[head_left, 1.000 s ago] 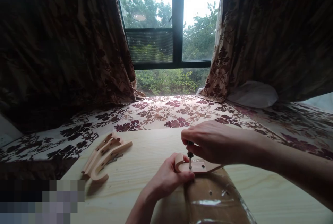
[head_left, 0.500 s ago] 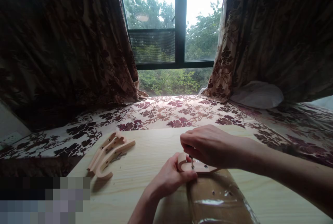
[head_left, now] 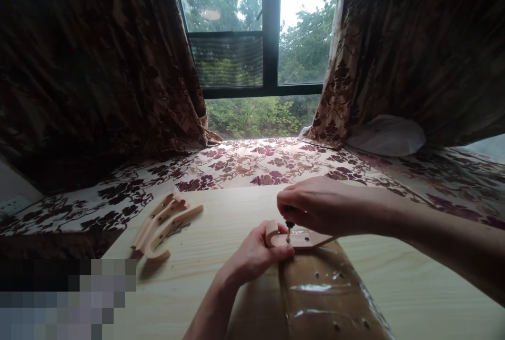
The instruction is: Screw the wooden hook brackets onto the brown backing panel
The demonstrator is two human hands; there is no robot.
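Note:
My left hand (head_left: 252,256) is closed around the curved end of a pale wooden hook (head_left: 299,241), the thumb pressed along its near side. The hook has dark holes in its flat face and lies across the far end of a brown block (head_left: 315,313) wrapped in shiny clear plastic. Above it, my right hand (head_left: 319,206) is closed on a screwdriver (head_left: 290,226). Its thin shaft points down, and the tip meets the hook at the hole nearest the curve. Most of the handle is hidden by my fingers.
Several similar wooden hooks (head_left: 155,250) lie in a group on the left of the pale wooden table (head_left: 213,235). Small dark pieces, possibly screws (head_left: 181,228), lie beside them. Behind the table stretches a floral cloth (head_left: 272,163), below a window between dark curtains (head_left: 118,66).
The view has tipped down a little. My right hand has shifted slightly right relative to the hook, and more of the screwdriver shows beneath it. My left hand keeps its hold.

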